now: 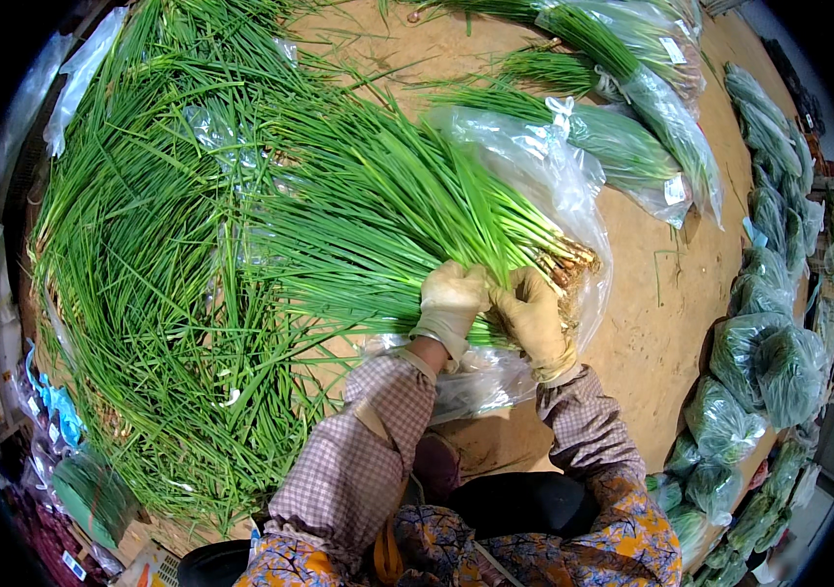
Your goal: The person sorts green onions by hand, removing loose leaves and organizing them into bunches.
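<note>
A loose sheaf of green onions (368, 225) lies across the middle, its pale stems and brown root ends (573, 259) toward the right. My left hand (451, 298), in a cream glove, is closed on green stalks along the sheaf's near side. Close beside it, my right hand (537, 318), in a yellowish glove, has its fingers bent in on the stalks near the roots. Some fingertips are hidden among the greens. Under the sheaf spreads a clear plastic bag (581, 201), which shows past the root ends and below my wrists.
A large heap of loose green onions (143, 284) covers the left side. Bagged bundles (622, 147) lie at the far right on the tan board (656, 293). Along the right edge sit several filled plastic bags (788, 367). A green bag (94, 494) is at the lower left.
</note>
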{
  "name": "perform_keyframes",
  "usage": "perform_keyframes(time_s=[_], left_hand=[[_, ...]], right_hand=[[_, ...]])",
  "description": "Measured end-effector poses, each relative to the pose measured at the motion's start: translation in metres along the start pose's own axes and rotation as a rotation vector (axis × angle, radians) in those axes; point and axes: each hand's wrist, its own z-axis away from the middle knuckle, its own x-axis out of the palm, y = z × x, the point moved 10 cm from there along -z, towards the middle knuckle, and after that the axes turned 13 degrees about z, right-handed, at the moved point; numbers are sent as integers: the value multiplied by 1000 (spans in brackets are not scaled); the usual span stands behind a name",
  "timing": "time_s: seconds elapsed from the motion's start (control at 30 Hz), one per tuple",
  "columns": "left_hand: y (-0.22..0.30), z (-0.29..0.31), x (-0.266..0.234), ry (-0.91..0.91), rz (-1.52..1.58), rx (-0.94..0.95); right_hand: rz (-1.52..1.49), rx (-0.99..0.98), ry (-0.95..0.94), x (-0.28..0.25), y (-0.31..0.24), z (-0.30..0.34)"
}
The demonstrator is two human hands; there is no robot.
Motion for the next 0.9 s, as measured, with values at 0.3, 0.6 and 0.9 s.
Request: perform_keyframes(time_s=[0.3,0.6,0.9], left_hand=[[-38,30,30,238,1570,-746],[-60,34,-7,413,1715,-652],[-36,35,-12,352,1515,-976]], right_hand=[[-161,-172,51,5,-16,-1],[-433,134,-46,-17,8,-7],[-503,145,-102,1,0,-2]])
